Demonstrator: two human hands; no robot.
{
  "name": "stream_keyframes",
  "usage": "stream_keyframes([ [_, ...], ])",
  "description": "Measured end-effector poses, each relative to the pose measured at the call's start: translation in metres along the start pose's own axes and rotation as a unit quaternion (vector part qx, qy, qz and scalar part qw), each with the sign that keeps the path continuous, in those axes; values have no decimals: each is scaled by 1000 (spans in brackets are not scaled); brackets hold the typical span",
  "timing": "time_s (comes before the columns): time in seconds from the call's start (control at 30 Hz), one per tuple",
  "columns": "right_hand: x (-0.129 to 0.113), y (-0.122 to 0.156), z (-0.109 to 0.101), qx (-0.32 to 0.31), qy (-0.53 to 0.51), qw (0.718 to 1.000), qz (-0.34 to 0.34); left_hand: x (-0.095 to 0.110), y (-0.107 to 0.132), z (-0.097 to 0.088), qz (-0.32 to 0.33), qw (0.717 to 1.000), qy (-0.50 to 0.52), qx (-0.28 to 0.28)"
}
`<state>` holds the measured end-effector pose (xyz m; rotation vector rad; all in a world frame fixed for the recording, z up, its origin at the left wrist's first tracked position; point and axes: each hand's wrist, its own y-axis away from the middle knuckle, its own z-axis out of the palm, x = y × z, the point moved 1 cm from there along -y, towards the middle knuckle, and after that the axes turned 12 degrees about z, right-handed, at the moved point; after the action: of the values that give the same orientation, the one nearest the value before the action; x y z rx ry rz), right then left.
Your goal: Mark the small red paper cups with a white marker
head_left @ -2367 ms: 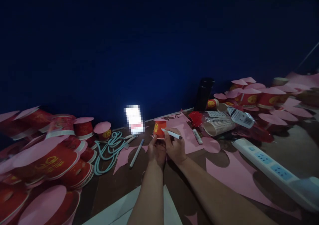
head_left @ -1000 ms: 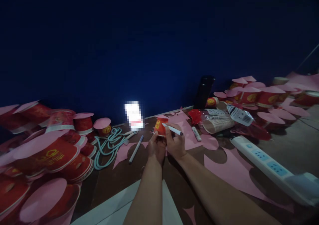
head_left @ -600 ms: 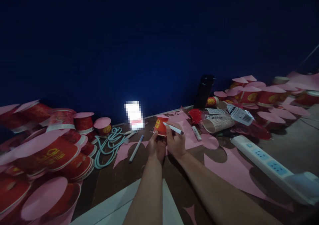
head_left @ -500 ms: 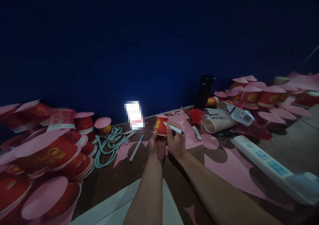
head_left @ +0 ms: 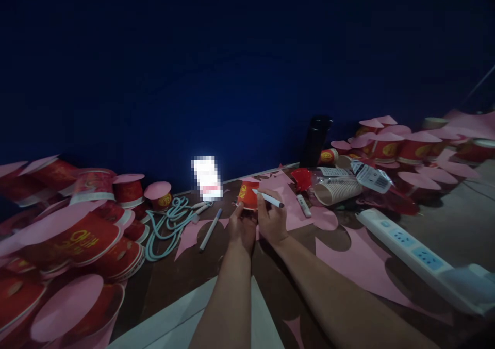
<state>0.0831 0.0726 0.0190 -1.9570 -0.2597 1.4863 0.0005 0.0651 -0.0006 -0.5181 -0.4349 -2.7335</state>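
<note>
A red paper cup with yellow lettering is held upside down over the middle of the table. My left hand grips it from below, thumb on its side. In my right hand is a white marker with a dark end, held like a pen, its tip at the cup's red side. Whether the tip touches cannot be made out. A second marker lies on the table left of my hands. Right of them is a small white tube on pink paper.
Red cups with pink paper discs crowd the left, and more cups stand at the back right. A coiled pale blue cable, a bright pixelated rectangle, a dark bottle, stacked cups and a power strip lie around.
The cup has turned slightly in my left hand, so its yellow lettering faces me more. The marker stays at its side. The whole view has shifted a little.
</note>
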Motion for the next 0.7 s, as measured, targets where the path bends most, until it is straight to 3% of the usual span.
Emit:
stream_keyframes([
  [0.23, -4, 5, 1, -28, -15, 999, -12, -1, 1, -3, -10, 1000, -5, 5],
  [0.7, -3, 3, 3, -24, 0, 1000, 14, -2, -3, -4, -6, 1000, 6, 9],
])
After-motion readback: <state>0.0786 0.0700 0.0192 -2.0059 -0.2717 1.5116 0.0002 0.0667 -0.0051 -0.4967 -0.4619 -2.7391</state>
